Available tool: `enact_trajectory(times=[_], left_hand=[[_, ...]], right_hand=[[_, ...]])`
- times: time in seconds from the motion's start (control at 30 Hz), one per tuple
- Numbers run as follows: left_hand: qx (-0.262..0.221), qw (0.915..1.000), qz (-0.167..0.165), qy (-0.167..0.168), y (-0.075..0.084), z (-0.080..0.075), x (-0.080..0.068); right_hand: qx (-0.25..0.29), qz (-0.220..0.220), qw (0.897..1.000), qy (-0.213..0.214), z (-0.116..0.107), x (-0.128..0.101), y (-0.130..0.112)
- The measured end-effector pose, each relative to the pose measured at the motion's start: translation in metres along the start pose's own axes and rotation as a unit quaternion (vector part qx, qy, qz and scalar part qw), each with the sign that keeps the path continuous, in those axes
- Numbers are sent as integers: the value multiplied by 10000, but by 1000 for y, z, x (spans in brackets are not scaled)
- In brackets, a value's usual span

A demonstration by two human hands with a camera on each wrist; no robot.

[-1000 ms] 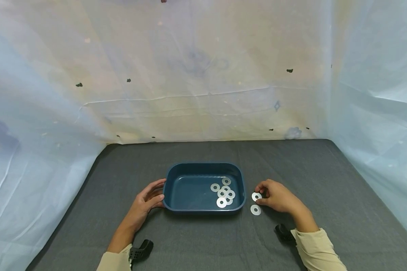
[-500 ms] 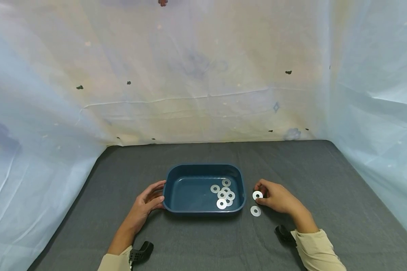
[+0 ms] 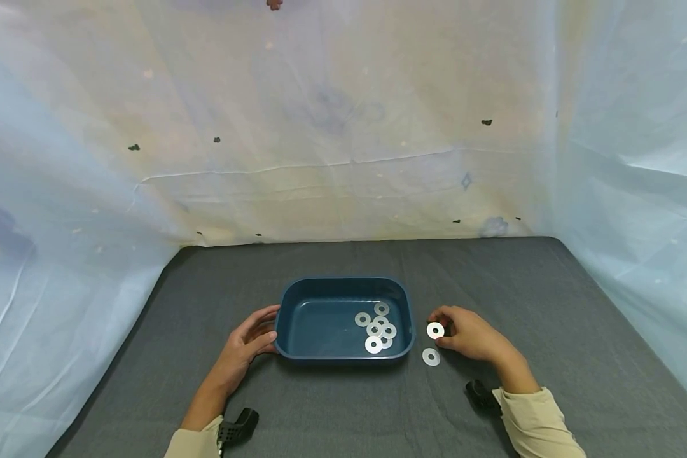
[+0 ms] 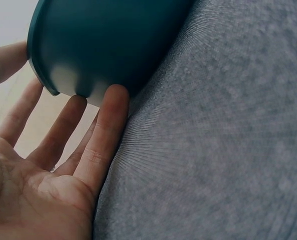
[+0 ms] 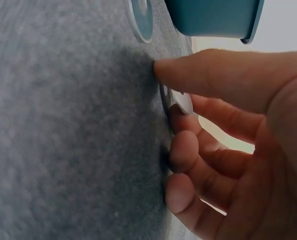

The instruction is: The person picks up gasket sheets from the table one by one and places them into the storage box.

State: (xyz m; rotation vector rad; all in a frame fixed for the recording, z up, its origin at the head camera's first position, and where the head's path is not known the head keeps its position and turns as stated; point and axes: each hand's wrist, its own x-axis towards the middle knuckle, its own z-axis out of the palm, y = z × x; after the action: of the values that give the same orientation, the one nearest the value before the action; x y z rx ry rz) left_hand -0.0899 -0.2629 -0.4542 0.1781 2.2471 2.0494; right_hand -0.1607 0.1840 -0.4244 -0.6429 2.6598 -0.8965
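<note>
- Right wrist view shows the right hand (image 5: 238,135) pinching one metal washer (image 5: 181,101) between thumb and curled fingers, its edge just above the grey cloth.
- Head view gives the same: the held washer (image 3: 435,330) is tilted up in the right hand (image 3: 469,334), just off the tray's right wall and not yet over it.
- Just below this grip, towards the person, a second washer (image 3: 431,357) lies flat on the table cover (image 3: 549,318), apart from the fingers. In the right wrist view this loose washer (image 5: 141,20) is seen beside the tray corner (image 5: 218,17).
- To the left of the grip stands the dark blue tray (image 3: 298,299); a small pile of washers (image 3: 378,327) already lies inside it, near its right end.
- On the far side of the tray, the left hand (image 3: 249,340) rests against the left wall with straight, relaxed fingers (image 4: 106,130) touching the tray (image 4: 108,45); it holds nothing.
- As I judge it, most of the work is done: several washers are in the tray, one is in the hand, and one more is left on the cloth.
</note>
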Motion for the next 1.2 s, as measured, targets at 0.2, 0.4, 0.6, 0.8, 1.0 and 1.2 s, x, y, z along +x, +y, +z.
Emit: enact_trajectory(times=[0.2,0.4,0.6,0.8,1.0,1.2], left_hand=[[26,10000,6,-11,-1,-1,-1],[3,10000,-38,5,-1,0,-1],[0,10000,-20,-2,0,0,0],[-9,10000,81,-45,0,0,-1],[29,9999,115,-64,-1,-1,-1],[25,9999,104,-63,-1,-1,-1]], right_hand=[[78,-122,9999,-23,0,-1,1],[49,-203,9998,-45,-2,-2,1],[-11,-34,10000,-44,-2,-2,1],[-97,40,9999,-11,-2,0,1],[-109,86,9999,96,-2,1,1],[-32,301,9993,224,-3,1,-1]])
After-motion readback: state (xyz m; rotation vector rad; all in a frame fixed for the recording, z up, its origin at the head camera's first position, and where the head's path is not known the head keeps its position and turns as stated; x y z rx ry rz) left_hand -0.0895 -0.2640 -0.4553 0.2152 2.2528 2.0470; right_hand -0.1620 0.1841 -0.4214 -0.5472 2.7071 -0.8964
